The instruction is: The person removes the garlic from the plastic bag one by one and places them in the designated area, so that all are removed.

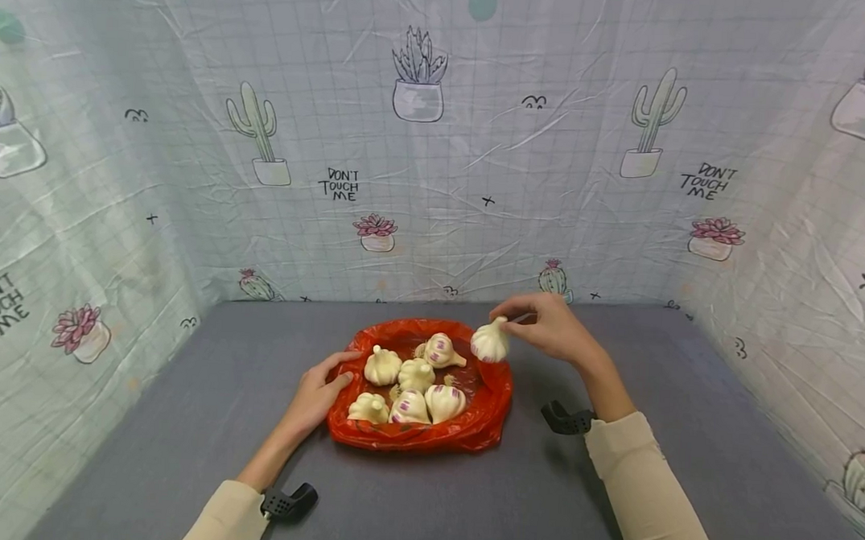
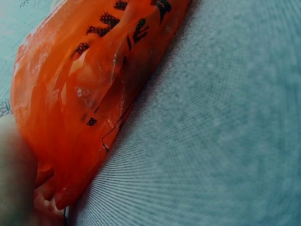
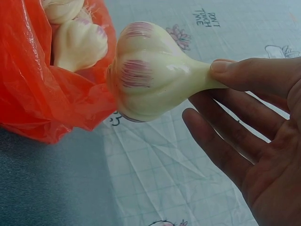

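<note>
My right hand [image 1: 549, 327] pinches a white garlic bulb [image 1: 490, 342] by its stem between thumb and fingertips. In the right wrist view the bulb [image 3: 148, 70] shows purple streaks, its round end toward the bag. It hangs over the right rim of a red plastic bag [image 1: 495, 410]. Several more garlic bulbs [image 1: 416, 376] lie inside the bag, whose mouth is spread wide. At the bag's left side, my left hand [image 1: 318, 390] holds the rim with thumb and fingers. In the left wrist view, the crinkled bag [image 2: 89, 108] with black print hides most of that hand.
The bag stands on a grey tabletop [image 1: 422, 503]. A pale curtain [image 1: 437, 165] printed with cacti and lettering encloses the table at the back and both sides. A black camera mount sits on each wrist [image 1: 288, 501].
</note>
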Tool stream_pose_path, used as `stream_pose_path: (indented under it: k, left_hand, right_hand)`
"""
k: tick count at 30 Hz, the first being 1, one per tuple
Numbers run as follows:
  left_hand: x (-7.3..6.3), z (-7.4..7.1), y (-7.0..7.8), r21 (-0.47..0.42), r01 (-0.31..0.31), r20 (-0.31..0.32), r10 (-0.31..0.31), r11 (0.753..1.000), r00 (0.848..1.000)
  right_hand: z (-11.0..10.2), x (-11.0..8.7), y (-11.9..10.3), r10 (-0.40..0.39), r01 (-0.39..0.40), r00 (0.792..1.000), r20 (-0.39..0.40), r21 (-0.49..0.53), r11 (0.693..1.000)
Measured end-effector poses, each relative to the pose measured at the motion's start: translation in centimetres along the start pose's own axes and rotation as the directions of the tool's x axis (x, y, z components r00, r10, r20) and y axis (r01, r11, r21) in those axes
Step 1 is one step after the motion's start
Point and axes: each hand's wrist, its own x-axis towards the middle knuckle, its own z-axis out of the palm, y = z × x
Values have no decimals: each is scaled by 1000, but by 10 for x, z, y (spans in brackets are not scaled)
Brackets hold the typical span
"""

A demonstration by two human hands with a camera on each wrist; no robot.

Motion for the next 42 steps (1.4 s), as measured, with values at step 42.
stream_pose_path:
  k: [42]
  left_hand:
    - [-2, 0, 5, 3, 5, -12, -5, 1000, 1000]
  right_hand:
    - [1, 0, 0, 13, -13, 1000, 3, -18, 1000]
